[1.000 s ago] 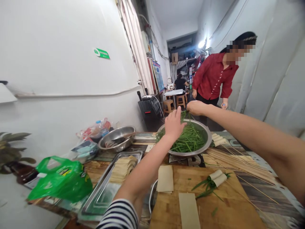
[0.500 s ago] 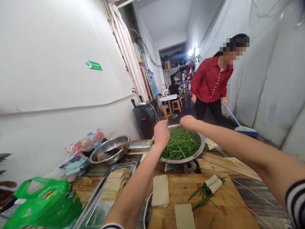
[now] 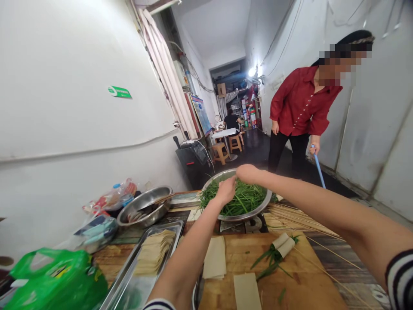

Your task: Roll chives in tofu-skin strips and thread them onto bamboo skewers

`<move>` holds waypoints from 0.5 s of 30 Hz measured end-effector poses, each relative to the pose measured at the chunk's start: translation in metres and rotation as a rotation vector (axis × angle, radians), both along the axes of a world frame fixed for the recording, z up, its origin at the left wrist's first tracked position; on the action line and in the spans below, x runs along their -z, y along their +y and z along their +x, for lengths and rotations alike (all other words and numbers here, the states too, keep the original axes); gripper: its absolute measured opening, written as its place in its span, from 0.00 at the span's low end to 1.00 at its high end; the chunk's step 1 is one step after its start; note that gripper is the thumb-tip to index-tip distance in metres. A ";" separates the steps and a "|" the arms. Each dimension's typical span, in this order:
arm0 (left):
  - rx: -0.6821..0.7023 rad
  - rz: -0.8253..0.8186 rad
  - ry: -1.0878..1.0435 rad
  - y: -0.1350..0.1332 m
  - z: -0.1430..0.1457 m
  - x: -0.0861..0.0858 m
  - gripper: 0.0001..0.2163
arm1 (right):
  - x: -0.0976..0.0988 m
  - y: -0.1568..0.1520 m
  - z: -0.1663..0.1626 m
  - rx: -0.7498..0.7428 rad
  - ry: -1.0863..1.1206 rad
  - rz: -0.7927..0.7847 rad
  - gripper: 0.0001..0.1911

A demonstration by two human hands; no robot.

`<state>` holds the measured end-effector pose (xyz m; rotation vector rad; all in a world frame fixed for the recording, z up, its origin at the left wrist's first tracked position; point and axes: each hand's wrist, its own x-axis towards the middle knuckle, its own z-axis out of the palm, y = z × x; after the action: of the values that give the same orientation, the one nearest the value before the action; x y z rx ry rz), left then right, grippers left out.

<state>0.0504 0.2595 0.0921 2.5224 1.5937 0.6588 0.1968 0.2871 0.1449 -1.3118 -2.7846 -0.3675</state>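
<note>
A wide steel bowl (image 3: pixel 263 207) heaped with cut green chives (image 3: pixel 247 199) stands behind the wooden cutting board. Over its left half, my left hand (image 3: pixel 226 190) is closed, its fingers pinching among the chives. My right hand (image 3: pixel 249 174) is curled at the bowl's far side, close to the left fingertips; its own fingers are mostly hidden. On the cutting board (image 3: pixel 222 297) lie a small stack of pale tofu sheets (image 3: pixel 215 258) and a separate sheet (image 3: pixel 247 292). Two rolled sheets (image 3: pixel 284 244) with chives sticking out lie at the board's right.
Thin wooden skewers (image 3: pixel 293 215) spread right of the bowl. To the left are a metal tray (image 3: pixel 129 284) with stacked sheets (image 3: pixel 155 252), another steel bowl (image 3: pixel 145 219) and a green plastic bag (image 3: pixel 61 280). Beyond the table, a person in a red shirt (image 3: pixel 300 103) holds a blue handle (image 3: pixel 318 170).
My left hand has moved right and down over the chives, and my right hand slightly left, bringing them together. The person in red has leaned farther right. The view has shifted slightly.
</note>
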 end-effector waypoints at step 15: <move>-0.020 0.079 -0.275 0.009 -0.014 0.006 0.16 | 0.034 -0.005 0.014 0.126 0.878 -0.439 0.15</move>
<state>0.0367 0.2690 0.0865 2.3440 1.5254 1.0388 0.2104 0.2820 0.1111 -1.2759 -2.0731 0.6943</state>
